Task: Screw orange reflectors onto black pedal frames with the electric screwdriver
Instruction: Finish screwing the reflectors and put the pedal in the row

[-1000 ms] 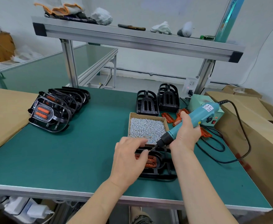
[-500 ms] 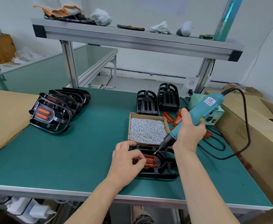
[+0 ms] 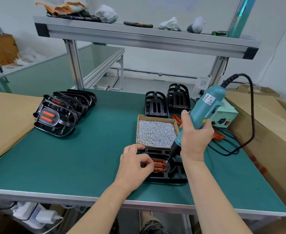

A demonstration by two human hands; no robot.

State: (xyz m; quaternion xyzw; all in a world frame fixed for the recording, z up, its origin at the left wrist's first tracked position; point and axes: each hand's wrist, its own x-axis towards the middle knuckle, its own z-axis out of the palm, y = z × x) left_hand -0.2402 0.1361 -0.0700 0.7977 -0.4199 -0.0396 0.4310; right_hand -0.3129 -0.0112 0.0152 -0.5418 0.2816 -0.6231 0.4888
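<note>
Right now the right hand (image 3: pixel 195 137) is gripping the teal electric screwdriver (image 3: pixel 204 112) round its barrel, tilting it so the bit is pointing down at the right end of the orange reflector (image 3: pixel 160 164). The left hand (image 3: pixel 133 168) is curling its fingers over that reflector's left end, holding it in the black pedal frame (image 3: pixel 174 177), which is lying flat on the green table (image 3: pixel 88 157) just in front of one box of screws (image 3: pixel 155 130). The reflector is showing as a glossy, ribbed oblong. Two empty frames (image 3: pixel 155 105) are standing behind the box. A row of finished pedals (image 3: pixel 54 115) is leaning at the left, too overlapped to count.
</note>
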